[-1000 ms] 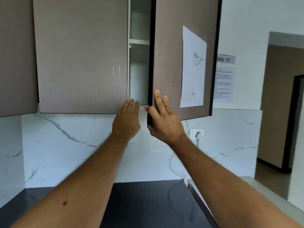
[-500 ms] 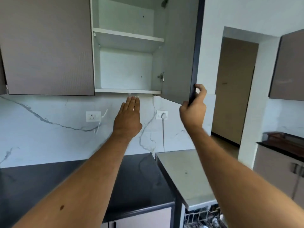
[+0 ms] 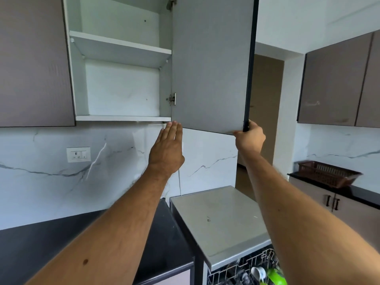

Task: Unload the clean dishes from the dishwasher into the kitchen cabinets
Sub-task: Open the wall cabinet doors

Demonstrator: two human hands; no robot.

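The right hand (image 3: 249, 138) pinches the lower outer corner of the grey flat-panel cabinet door (image 3: 211, 64), fingers curled round its dark edge and thumb under the bottom rim, with the door swung wide open. The left hand (image 3: 167, 149) is raised flat with its fingers straight and together, holding nothing, its fingertips just below the bottom front edge of the white wall cabinet (image 3: 121, 118), near the hinge side; whether they touch it cannot be told. Inside the cabinet, a white middle shelf (image 3: 121, 46) divides the space into an upper and a lower compartment, and a metal hinge (image 3: 172, 99) shows on the right inner wall. A closed brown-grey ribbed cabinet door (image 3: 35, 62) hangs just to the left. The clean dishes are low at the bottom right: a white cup (image 3: 259, 273) and a bright green dish (image 3: 276, 276) sit in the wire dishwasher rack (image 3: 228, 274), pulled out under the grey dishwasher top panel (image 3: 222, 219). A black tabletop (image 3: 41, 247) runs left of the dishwasher beneath a white marble-veined backsplash (image 3: 41, 182) carrying a white wall socket plate (image 3: 78, 154). Far right, a brown plastic basket (image 3: 327, 175) rests on another black tabletop.
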